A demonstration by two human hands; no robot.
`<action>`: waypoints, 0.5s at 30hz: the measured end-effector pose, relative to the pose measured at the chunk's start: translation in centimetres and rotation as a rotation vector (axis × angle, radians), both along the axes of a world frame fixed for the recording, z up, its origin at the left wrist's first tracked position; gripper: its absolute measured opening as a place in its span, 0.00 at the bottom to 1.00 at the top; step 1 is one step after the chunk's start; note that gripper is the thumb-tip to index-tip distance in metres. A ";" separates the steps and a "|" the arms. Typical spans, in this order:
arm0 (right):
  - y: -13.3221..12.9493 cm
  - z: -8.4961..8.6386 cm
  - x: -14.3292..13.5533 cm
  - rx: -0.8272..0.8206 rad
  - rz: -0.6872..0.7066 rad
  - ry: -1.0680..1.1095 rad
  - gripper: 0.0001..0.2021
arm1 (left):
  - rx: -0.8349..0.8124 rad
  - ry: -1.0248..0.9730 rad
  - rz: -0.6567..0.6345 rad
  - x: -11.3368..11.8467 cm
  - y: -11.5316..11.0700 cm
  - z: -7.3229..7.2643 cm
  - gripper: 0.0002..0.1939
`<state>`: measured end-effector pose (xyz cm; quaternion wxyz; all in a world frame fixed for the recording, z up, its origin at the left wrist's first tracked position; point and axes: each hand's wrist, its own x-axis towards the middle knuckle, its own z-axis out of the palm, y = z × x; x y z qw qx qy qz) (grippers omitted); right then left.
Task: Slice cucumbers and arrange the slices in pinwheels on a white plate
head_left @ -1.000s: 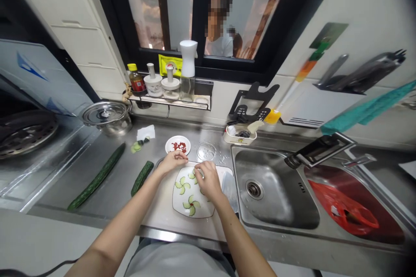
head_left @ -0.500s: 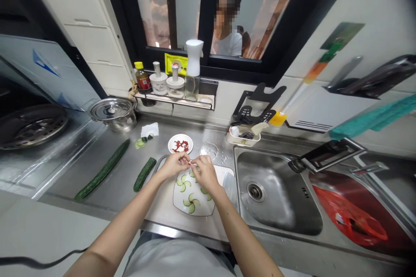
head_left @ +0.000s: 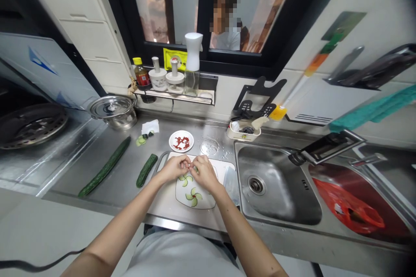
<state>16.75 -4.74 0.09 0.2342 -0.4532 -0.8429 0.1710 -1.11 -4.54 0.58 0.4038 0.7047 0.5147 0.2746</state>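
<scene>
My left hand (head_left: pixel 176 168) and my right hand (head_left: pixel 203 173) meet fingertip to fingertip above a white plate (head_left: pixel 201 204). Both are closed in a pinch, and whatever lies between the fingertips is too small to make out. Thin cucumber slices (head_left: pixel 193 197) form a pinwheel with a red centre on the plate, and more slices show partly under my hands. The plate rests on a white cutting board (head_left: pixel 159 206). Just beyond my hands is a small white dish (head_left: pixel 171 141) with red pieces (head_left: pixel 182 142).
To the left lie a long cucumber (head_left: pixel 105 167), a shorter one (head_left: pixel 146 170) and a lidded steel pot (head_left: pixel 120 117). A sink (head_left: pixel 279 186) is at the right, with a red bag (head_left: pixel 347 207) beyond it. Behind stands a bottle rack (head_left: pixel 175 96); a person (head_left: pixel 227 17) shows in the window.
My fingertips have come closer together and my hands sit slightly lower over the plate, hiding more of the upper slices. The whole view has shifted a little.
</scene>
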 end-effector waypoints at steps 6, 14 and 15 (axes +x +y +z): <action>-1.2 -1.3 -0.1 -0.034 0.008 -0.001 0.06 | -0.049 -0.071 -0.028 -0.3 -0.9 -2.2 0.12; -2.0 -3.8 -0.8 -0.046 -0.050 -0.111 0.07 | 0.016 0.030 0.094 -1.1 -1.1 -4.6 0.18; -2.1 -4.1 -0.8 -0.049 -0.055 -0.130 0.08 | 0.026 0.055 0.129 -1.2 -1.1 -4.9 0.18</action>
